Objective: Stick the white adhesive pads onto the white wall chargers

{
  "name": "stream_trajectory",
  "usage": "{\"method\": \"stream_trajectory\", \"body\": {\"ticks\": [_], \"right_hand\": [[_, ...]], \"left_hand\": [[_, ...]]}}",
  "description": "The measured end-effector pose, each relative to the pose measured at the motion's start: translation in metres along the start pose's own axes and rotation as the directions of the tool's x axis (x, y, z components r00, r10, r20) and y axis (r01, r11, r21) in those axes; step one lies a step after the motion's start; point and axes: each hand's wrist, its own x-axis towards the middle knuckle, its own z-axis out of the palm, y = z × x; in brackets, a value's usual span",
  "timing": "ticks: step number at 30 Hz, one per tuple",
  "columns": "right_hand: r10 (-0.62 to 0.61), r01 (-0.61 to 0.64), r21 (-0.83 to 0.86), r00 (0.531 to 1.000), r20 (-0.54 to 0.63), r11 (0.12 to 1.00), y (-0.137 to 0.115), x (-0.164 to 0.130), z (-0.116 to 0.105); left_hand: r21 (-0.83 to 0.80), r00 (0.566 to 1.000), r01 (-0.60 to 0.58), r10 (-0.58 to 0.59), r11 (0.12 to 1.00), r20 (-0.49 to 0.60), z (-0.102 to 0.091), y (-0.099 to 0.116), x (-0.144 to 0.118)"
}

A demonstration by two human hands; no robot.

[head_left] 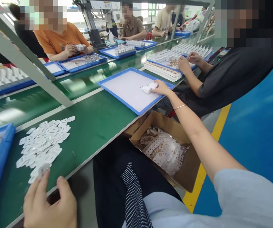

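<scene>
My right hand point(162, 87) is stretched out over a blue-rimmed tray point(119, 91) with a white bottom. Its fingers are closed round a small white plastic housing point(149, 88), which is at the tray's right side; whether it touches the tray I cannot tell. My left hand point(49, 199) is at the near edge of the green table, thumb spread away from the fingers. Its fingertips touch a small white plastic piece point(43, 171) at the near end of a heap of flat white plastic pieces point(43, 139).
An open cardboard box point(193, 167) with bagged parts stands beside my lap. Another blue tray point(2, 161) sits at the left. A slanted metal post point(32, 60) crosses the left side. A co-worker in dark clothing point(231, 69) sits at the right, near stacked sheets point(161, 71).
</scene>
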Motion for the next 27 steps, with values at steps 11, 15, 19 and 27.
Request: {"method": "stream_trajectory", "body": {"ticks": [11,15,19,27], "right_hand": [[-0.190,0.254,0.243,0.947,-0.258,0.936,-0.093,-0.113,0.028],[-0.515,0.425,0.440,0.851,0.104,0.791,-0.170,-0.186,0.097],[-0.710,0.495,0.563,0.656,0.257,0.662,-0.245,-0.211,0.153],[-0.698,0.294,0.689,0.575,0.426,0.663,-0.335,-0.143,0.234]], "left_hand": [[-0.021,0.948,-0.316,0.316,0.949,0.028,0.039,0.056,-0.013],[0.057,0.900,-0.427,0.418,0.902,0.125,0.049,0.052,0.018],[0.042,0.876,-0.469,0.459,0.882,0.144,0.067,0.008,0.064],[-0.088,0.905,-0.252,0.267,0.964,0.332,0.095,-0.090,0.159]]}}
